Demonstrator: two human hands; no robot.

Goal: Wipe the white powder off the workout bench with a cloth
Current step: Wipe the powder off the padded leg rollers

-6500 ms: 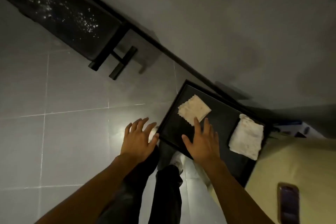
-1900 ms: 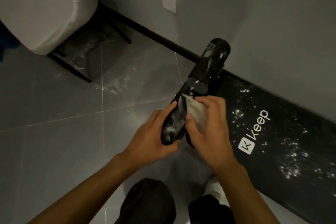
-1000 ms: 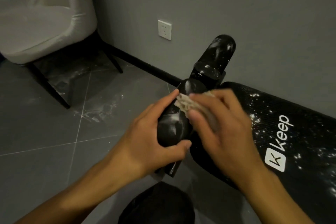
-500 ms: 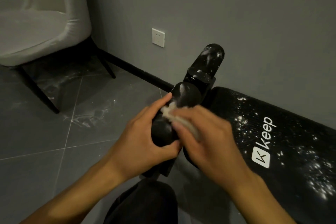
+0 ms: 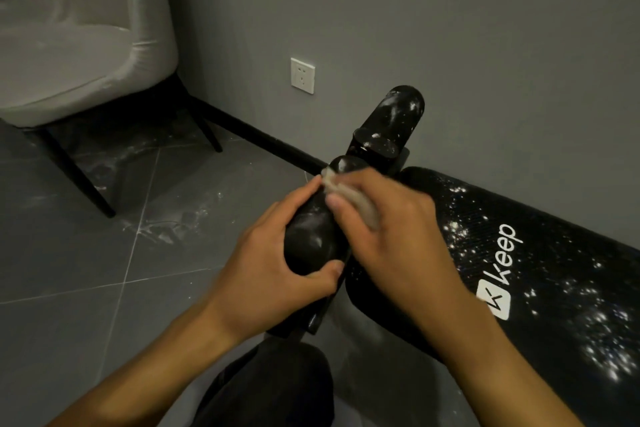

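Lying beside the wall, the workout bench's surface [image 5: 519, 270] could shed dust onto the floor if rubbed hard. Its long axis runs from the roller end toward lower right. The near foam roller [image 5: 311, 239] lies crosswise, wrapped by the left hand [image 5: 277, 267] in a curled grip. The right hand [image 5: 391, 236] has its grip pinching a bunched cloth [image 5: 349, 196] against the roller's top. White powder [image 5: 602, 333] speckles the surface.

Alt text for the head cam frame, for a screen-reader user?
A person's left hand grips the near roller of a black workout bench while the right hand holds a cloth against it. White powder speckles the bench and the far roller; a pale chair stands by the wall.
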